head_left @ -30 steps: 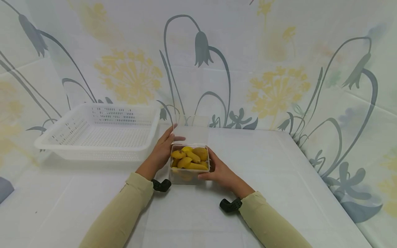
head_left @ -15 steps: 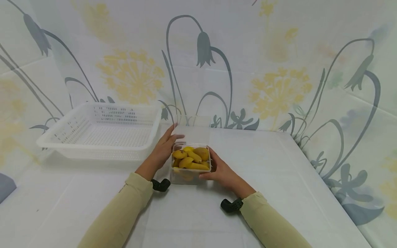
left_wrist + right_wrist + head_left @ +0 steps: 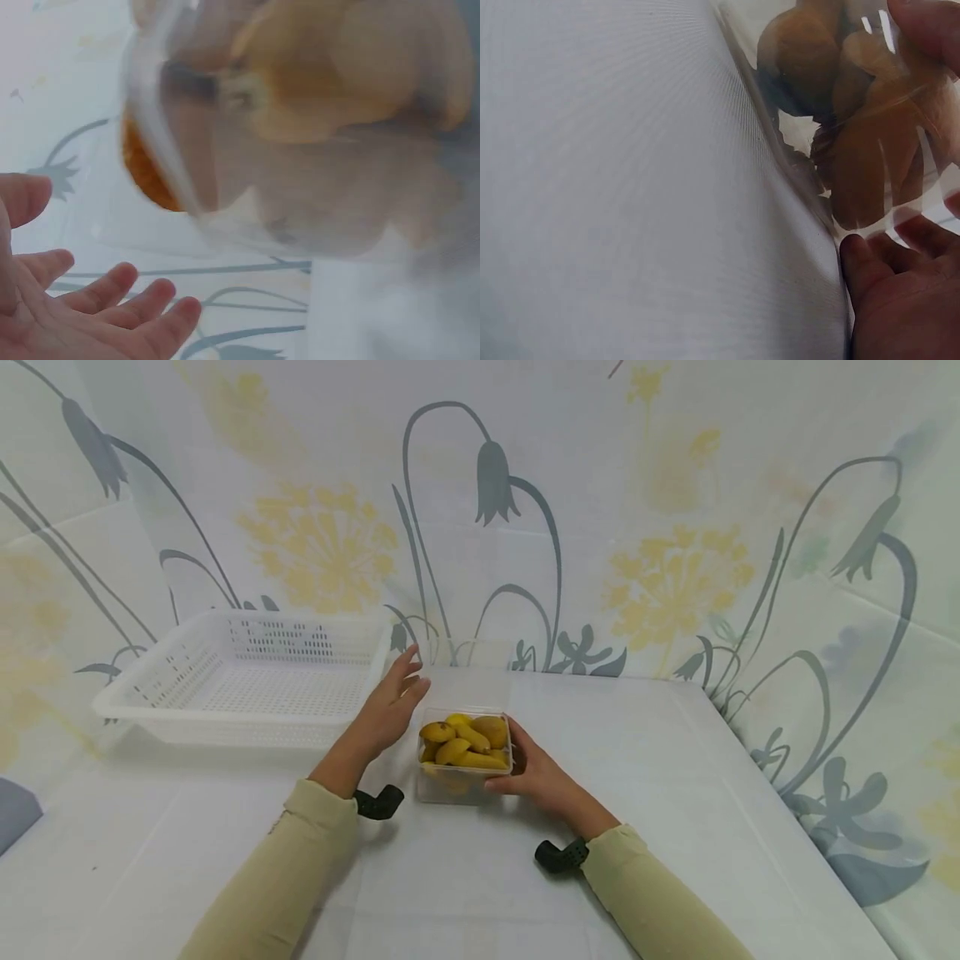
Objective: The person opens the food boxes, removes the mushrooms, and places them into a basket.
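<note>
A clear plastic box (image 3: 450, 790) stands on the white-covered table, filled with yellow fruit (image 3: 470, 742) that looks like small bananas and rounder pieces. Its transparent hinged lid (image 3: 474, 687) is raised at the back. My right hand (image 3: 538, 778) grips the box's right side, thumb at the front corner and the other fingers along the side wall. The right wrist view also shows this hand (image 3: 907, 289) against the clear wall, fruit visible through it. To the left of the box, my left hand (image 3: 386, 714) is apart from it, fingers extended; the left wrist view shows its bare palm (image 3: 97, 315).
A white perforated plastic basket (image 3: 247, 731) sits to the left, close to my left hand. A grey-blue object (image 3: 17, 814) is partly in view at the left edge. Behind the table hangs a flower-patterned cloth (image 3: 600, 460).
My left hand has come away from the box's left side and lid, moving left and up with its fingers spread. The right hand keeps its grip on the box.
</note>
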`<state>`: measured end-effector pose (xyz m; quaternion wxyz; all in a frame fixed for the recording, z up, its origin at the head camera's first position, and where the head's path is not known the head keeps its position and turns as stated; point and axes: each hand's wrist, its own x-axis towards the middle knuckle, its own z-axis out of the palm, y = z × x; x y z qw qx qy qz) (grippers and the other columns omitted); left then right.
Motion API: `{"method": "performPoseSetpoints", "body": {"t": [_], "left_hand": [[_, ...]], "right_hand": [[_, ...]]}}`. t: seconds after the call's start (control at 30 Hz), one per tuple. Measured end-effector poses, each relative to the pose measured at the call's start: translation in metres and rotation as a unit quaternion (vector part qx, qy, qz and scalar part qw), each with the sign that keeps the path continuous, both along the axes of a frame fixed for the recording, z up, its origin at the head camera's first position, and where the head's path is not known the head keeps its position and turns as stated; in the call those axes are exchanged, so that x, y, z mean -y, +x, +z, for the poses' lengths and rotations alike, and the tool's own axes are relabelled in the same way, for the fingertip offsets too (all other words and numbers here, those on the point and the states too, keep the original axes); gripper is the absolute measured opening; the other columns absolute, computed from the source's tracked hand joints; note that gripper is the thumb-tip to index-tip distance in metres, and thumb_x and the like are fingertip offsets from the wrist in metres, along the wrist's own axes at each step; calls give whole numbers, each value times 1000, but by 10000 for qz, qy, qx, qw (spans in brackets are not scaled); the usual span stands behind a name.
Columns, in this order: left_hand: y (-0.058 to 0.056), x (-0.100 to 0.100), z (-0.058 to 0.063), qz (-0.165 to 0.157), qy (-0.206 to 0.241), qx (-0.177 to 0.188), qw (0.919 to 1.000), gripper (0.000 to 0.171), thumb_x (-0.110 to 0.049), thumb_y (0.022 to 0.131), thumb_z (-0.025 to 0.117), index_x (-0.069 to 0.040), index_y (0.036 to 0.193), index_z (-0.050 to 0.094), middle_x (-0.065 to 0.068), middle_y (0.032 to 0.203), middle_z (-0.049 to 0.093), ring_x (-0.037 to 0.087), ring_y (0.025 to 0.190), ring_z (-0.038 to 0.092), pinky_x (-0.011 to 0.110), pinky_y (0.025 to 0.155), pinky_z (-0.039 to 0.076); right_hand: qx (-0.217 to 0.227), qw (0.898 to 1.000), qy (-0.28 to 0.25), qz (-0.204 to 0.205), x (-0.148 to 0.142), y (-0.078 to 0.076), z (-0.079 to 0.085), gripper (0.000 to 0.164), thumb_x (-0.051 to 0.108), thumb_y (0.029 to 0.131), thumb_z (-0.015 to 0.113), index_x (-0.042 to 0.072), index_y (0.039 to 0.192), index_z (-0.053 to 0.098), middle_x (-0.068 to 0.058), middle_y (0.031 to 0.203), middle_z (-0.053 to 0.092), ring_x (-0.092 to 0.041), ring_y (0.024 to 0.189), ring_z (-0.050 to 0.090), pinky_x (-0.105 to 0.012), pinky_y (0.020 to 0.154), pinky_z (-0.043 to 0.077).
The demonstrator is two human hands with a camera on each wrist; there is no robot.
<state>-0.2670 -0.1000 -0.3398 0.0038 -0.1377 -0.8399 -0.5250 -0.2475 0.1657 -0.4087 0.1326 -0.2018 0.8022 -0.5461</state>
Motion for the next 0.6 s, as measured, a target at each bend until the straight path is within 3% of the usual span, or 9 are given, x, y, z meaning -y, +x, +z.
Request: {"method": "performPoseSetpoints", "body": {"t": [0.13, 0.37, 0.6], "left_hand": [[4, 4, 10, 78, -439, -184, 9988, 64, -43, 102, 43, -36, 155, 8, 3, 161, 23, 29, 145, 31, 53, 115, 31], [11, 9, 24, 127, -952, -632, 9934, 60, -36, 100, 52, -30, 153, 24, 8, 155, 35, 34, 138, 41, 54, 110, 38], [16, 12, 32, -17, -1388, -712, 9878, 57, -34, 99, 53, -28, 151, 30, 8, 151, 41, 34, 136, 43, 53, 110, 39]], "right_hand": [[71, 10000, -17, 29, 0, 1, 0, 110, 21, 79, 81, 28, 157, 4, 4, 161, 19, -23, 146, 29, -46, 117, 29], [77, 10000, 3, 20, 1, 1, 2, 110, 22, 78, 81, 28, 157, 4, 3, 161, 20, -23, 145, 30, -46, 117, 31], [60, 10000, 1, 49, 2, 1, 3, 110, 22, 78, 81, 28, 157, 4, 2, 161, 20, -25, 145, 31, -46, 116, 32]]}}
